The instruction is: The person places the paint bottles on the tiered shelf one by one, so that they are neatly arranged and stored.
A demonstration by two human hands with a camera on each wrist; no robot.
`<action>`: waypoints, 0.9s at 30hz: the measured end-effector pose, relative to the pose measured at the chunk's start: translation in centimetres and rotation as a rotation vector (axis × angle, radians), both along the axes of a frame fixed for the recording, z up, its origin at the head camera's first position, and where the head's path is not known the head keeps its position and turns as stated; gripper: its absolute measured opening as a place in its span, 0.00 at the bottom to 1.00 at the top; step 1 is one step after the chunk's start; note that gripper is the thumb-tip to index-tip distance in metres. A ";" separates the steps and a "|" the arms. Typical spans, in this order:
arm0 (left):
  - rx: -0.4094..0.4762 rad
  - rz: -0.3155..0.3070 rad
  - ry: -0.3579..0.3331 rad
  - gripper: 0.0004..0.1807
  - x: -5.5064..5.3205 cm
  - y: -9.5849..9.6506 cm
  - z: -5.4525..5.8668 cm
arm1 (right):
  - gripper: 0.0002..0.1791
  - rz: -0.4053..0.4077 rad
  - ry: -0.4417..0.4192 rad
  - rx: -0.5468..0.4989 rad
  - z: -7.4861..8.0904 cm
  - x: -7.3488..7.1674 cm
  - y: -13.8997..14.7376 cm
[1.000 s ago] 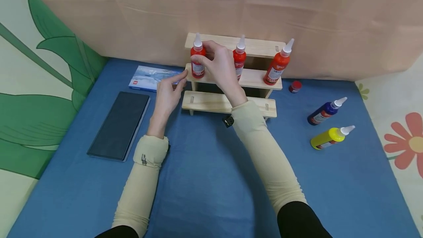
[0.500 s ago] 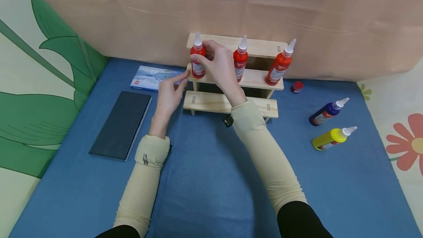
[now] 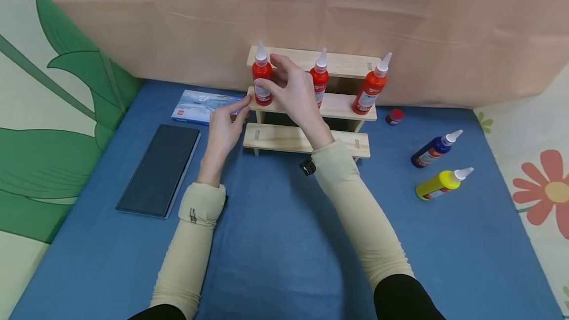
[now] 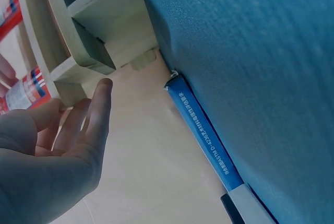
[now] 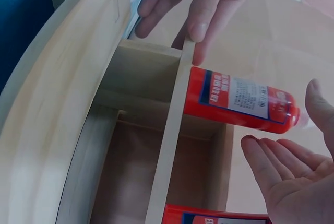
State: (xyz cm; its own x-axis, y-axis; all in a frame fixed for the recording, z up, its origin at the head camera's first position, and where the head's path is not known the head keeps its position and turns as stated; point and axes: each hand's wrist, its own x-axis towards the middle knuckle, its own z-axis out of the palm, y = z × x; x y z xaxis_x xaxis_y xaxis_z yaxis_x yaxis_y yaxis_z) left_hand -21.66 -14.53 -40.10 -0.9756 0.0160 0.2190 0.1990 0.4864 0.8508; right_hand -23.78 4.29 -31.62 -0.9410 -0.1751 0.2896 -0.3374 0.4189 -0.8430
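Note:
A three-tier wooden step shelf carries three red paint bottles with white nozzle caps on its middle tier. My left hand holds the left end of that tier between thumb and fingers; the left wrist view shows the hand at the board's corner. Beside the leftmost red bottle, my right hand has its thumb and fingers spread, apart from the bottle in the right wrist view. This bottle stands upright. The middle red bottle is partly behind the right hand. The right red bottle leans in view.
A blue-and-white box and a dark tablet-like slab lie at left. Right of the shelf are a small red-lidded jar, a dark blue bottle and a yellow bottle, both lying down. A beige cloth hangs behind.
The fingers of my right hand have come off the leftmost red bottle, and a gap now shows between them. My left hand stays at the shelf's end. The head view shifted slightly.

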 end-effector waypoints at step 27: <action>-0.017 0.027 -0.039 0.21 -0.4 -0.8 -0.1 | 0.31 -0.025 0.066 -0.172 0.5 6.6 6.9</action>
State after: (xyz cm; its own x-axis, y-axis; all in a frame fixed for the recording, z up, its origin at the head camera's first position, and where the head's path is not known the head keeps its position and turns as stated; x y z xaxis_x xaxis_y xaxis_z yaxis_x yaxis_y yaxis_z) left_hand -22.07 -15.29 -40.20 -0.9835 -0.0067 0.1810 0.1528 0.5054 0.8492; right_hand -17.22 11.16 -31.12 -0.9222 -0.0948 0.3748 -0.3860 0.2795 -0.8791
